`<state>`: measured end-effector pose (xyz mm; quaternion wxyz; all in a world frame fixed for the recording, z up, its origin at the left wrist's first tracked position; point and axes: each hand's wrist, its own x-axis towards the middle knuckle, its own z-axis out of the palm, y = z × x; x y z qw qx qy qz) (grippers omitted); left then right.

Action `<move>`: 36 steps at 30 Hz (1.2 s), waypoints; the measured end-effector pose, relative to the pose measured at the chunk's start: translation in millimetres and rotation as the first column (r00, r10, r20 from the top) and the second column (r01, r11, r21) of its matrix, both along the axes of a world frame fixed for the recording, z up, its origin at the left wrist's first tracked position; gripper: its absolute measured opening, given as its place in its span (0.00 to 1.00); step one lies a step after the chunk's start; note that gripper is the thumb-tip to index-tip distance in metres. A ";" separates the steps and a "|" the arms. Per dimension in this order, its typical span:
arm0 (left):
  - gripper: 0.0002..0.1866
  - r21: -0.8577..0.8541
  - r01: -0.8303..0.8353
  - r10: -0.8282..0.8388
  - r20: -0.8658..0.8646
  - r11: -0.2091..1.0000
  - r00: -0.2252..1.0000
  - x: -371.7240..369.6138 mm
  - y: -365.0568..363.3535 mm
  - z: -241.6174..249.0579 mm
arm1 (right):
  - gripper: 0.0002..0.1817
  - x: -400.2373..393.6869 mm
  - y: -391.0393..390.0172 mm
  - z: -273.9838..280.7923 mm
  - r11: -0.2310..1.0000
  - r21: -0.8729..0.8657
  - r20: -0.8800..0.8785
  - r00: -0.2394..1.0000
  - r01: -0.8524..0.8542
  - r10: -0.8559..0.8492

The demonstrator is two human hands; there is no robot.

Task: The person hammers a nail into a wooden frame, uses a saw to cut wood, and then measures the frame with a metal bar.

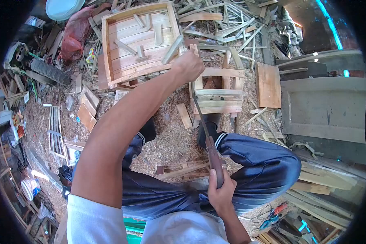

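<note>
My right hand (221, 190) is wrapped round the brown wooden handle of a long, narrow-bladed tool (204, 129), held over my lap. Its dark blade points forward along the left side of a small slatted wooden frame (218, 92). My left arm reaches forward, and my left hand (188, 66) is closed beside the frame's far left corner. What its fingers hold is hidden. Close to that hand, a short wooden strip (173, 49) leans at the right edge of a shallow wooden tray (106, 53). Several small wood pieces lie in the tray.
Loose wood strips (236, 28) are heaped at the back. A flat board (268, 86) lies to the right, near a grey panel (325, 107). A tyre (49, 72) and a red plastic bag (75, 34) are at left. Wood shavings cover the ground.
</note>
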<state>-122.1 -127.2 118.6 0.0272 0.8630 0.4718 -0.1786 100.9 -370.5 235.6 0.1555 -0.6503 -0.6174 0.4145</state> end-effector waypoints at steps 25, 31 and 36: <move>0.10 -0.039 0.004 -0.006 -0.042 0.999 0.999 5.6 -5.2 6.2 | 0.17 8.9 -6.3 19.6 1.000 0.017 0.005 1.000 0.015 -0.015; 0.10 0.037 0.016 -0.014 -0.038 0.999 0.999 4.7 -6.1 4.0 | 0.15 -51.4 55.6 -53.7 0.999 -0.045 0.009 1.000 0.022 -0.021; 0.10 0.002 -0.002 0.002 -0.013 1.000 1.000 2.2 -1.8 6.7 | 0.13 -0.8 4.0 4.8 0.999 -0.014 0.008 0.999 0.035 -0.035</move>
